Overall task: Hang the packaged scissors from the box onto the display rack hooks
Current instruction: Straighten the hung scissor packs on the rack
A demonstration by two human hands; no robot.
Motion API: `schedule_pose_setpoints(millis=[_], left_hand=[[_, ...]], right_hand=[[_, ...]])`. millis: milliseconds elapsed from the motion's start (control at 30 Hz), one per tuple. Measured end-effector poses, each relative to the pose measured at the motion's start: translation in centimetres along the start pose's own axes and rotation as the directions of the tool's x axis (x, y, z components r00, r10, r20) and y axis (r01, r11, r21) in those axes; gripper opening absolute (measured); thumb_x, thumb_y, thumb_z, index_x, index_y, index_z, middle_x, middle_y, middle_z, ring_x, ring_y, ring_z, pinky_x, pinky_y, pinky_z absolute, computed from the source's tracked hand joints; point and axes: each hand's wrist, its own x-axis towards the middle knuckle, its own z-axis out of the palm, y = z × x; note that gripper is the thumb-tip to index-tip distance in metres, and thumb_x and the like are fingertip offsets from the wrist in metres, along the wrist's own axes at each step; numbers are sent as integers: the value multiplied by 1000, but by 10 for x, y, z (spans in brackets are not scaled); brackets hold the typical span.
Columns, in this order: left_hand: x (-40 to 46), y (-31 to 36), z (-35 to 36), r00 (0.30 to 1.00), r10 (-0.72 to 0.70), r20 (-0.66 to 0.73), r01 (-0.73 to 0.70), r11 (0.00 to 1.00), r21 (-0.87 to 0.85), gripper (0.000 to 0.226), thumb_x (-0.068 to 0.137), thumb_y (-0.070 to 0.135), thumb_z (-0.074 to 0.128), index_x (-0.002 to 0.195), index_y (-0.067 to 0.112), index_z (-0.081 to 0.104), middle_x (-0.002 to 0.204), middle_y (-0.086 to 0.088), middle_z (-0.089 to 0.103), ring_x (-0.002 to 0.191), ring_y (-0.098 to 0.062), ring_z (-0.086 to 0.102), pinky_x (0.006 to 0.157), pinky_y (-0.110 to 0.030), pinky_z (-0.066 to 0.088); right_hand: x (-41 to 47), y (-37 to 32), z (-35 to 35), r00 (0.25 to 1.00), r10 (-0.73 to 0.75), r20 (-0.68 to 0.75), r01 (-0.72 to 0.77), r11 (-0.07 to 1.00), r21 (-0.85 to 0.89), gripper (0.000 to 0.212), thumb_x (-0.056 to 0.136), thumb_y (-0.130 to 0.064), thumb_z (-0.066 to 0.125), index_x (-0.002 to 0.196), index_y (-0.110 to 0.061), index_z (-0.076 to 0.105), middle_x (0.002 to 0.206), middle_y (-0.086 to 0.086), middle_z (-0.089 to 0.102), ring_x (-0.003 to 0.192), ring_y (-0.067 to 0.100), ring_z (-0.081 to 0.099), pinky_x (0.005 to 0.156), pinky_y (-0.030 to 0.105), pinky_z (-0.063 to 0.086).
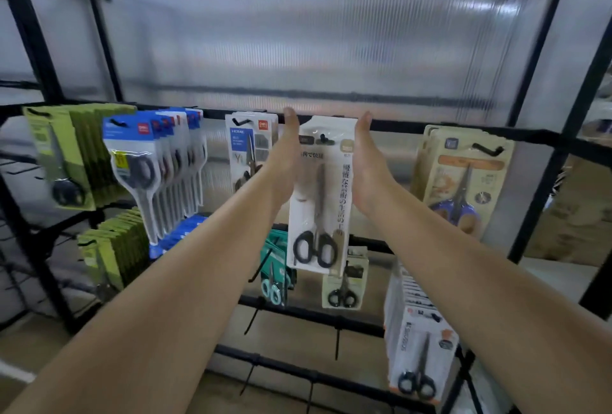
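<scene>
A white pack of black-handled scissors point(319, 201) hangs on a black hook point(324, 139) at the middle of the rack's upper bar point(414, 127). My left hand point(286, 162) lies flat against the pack's left edge, fingers straight and pointing up. On the pack's right edge my right hand point(366, 165) presses the same way, fingers straight. The source box is not in view.
Filled hooks flank the pack: green packs point(66, 155) and blue-topped packs point(149, 168) at left, a white pack point(246, 152) just left, beige packs point(463, 178) at right. Lower bars carry teal point(275, 278), beige point(344, 281) and white packs point(417, 340), plus bare hooks point(337, 340).
</scene>
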Motion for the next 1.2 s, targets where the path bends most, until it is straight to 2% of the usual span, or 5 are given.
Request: schedule_pose_setpoints(millis=[300,467,733,867,1200], left_hand=[[10,-14,-12,989,123,78,-106,976,-190,65,89,69,15,120,31,58,117,2,67,116,-19,56,105,-44,37],[29,-7,-15,998,11,65,12,941,-337,72,92,65,23,148,20,29,147,-7,42,126,-26,49,100,-42,41],[53,5,-4,989,-63,133,101,946,-308,66,92,62,32,140,18,43,115,-10,65,86,-24,68,62,-35,58],[63,10,3,983,-104,149,149,932,-331,67,91,63,30,133,15,52,124,-17,60,87,-29,63,81,-41,51],[56,-11,-9,976,-56,209,119,945,-304,47,94,55,38,86,16,63,65,-5,73,56,-18,70,42,-24,52]], right_hand=[[12,4,-9,996,41,74,-42,999,13,79,84,-75,13,147,-29,24,148,6,39,133,26,39,112,51,25],[34,-4,-18,991,111,-72,-99,983,158,58,88,-70,24,86,-21,55,48,0,65,39,12,62,46,25,48],[65,-7,-15,993,105,-45,-95,977,192,79,84,-75,22,117,-14,61,106,11,69,99,29,65,99,42,46],[73,-9,-16,993,116,-1,-115,981,156,84,82,-77,20,122,-13,58,113,11,67,105,29,63,102,41,43],[60,9,-20,998,57,32,-61,986,153,67,91,-66,22,116,-19,62,110,10,68,104,27,63,96,43,45]])
